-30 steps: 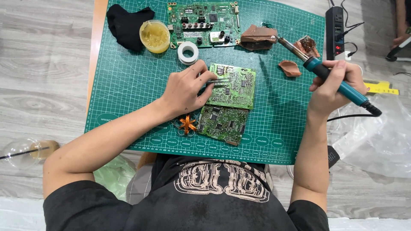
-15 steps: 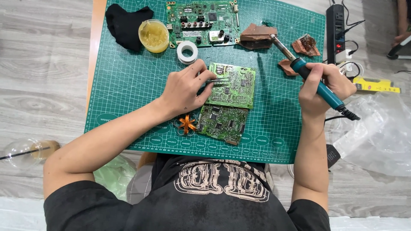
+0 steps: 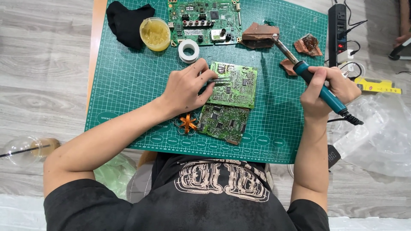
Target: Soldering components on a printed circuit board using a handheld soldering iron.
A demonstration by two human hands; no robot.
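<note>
On the green cutting mat point(image 3: 128, 85), near its middle, rests the left hand point(image 3: 186, 90), fingers pressed together around thin metal tweezers point(image 3: 220, 78) whose tips lie across the upper green circuit board point(image 3: 233, 84). Just below and touching that board sits a second, darker circuit board point(image 3: 223, 122), with a small orange copper coil point(image 3: 187, 122) beside its left edge, close under the left wrist.

Toward the mat's right edge hovers the right hand point(image 3: 327, 92), closed in a fist-like hold on the teal handle of a soldering iron point(image 3: 319, 87); metal tip pointing up and left, close to a brown sponge block point(image 3: 259, 35). Black cord trailing out behind the palm.

Further out along the top of the mat: a large green circuit board point(image 3: 203, 19), a white tape roll point(image 3: 188, 50), a round yellow flux tub point(image 3: 155, 34), a black cloth point(image 3: 126, 21). Two brown scraps point(image 3: 308, 45) near the iron's shaft. Off the mat to the right, a black power strip point(image 3: 337, 30) and crumpled clear plastic point(image 3: 381, 137).
</note>
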